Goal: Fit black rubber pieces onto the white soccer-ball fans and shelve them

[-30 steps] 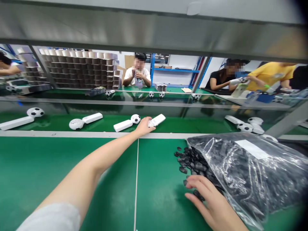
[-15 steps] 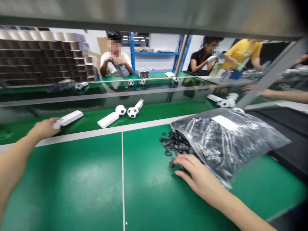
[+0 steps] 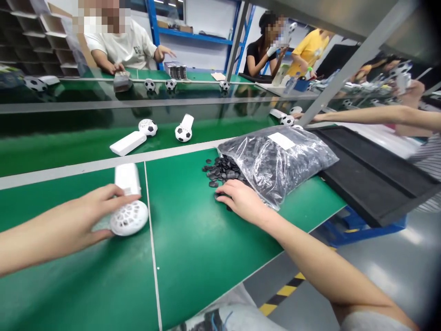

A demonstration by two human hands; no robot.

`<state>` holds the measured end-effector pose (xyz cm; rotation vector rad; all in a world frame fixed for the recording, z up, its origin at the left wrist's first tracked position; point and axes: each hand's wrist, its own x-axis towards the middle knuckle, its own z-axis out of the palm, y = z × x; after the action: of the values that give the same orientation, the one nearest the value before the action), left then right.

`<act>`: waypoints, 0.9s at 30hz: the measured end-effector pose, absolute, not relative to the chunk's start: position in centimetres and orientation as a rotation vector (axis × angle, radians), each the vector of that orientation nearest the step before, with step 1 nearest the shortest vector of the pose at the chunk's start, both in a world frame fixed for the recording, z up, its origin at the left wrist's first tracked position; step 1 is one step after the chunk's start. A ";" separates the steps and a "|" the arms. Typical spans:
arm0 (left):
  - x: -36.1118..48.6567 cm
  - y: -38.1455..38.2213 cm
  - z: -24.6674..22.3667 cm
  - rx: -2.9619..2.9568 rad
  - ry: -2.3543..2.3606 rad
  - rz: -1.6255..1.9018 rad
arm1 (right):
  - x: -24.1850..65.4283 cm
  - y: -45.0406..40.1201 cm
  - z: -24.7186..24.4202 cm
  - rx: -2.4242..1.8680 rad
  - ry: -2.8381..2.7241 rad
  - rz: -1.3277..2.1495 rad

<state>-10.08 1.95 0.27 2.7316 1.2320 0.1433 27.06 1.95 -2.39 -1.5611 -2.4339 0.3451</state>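
Note:
My left hand (image 3: 99, 209) grips a white device (image 3: 129, 218) by the neck; its round patterned head rests low over the green table (image 3: 186, 243), its handle pointing away. Small black pieces (image 3: 225, 169) spill from the mouth of a clear plastic bag (image 3: 282, 161). At the near edge of that pile, my right hand (image 3: 237, 197) has its thumb and fingers closed around a black piece, mostly hidden by the fingertips.
Beyond the table's pale rail, football-patterned devices (image 3: 183, 133) and a white-handled one (image 3: 128, 143) lie on the green belt. A black tray (image 3: 375, 174) sits at right. A co-worker's arm (image 3: 365, 114) reaches in from the right. People work across the line.
My left hand has brought the white device from the belt onto the near table. My right hand has closed at the black pieces. The view has turned right and down.

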 end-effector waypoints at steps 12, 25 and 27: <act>2.6 2.5 0.2 2.946 1.151 0.067 | 26.4 1.9 -2.3 -1.416 -2.456 0.493; 2.9 1.4 -0.5 2.471 1.414 0.123 | 25.4 -1.1 -0.3 -1.181 -2.237 0.734; 2.7 1.4 -0.6 2.431 1.392 0.177 | 24.9 -1.7 -0.3 -1.125 -2.202 0.723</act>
<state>2.73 1.38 -0.64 2.4313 1.3921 0.1770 24.86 -1.66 -0.34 -1.1252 -2.2015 0.7231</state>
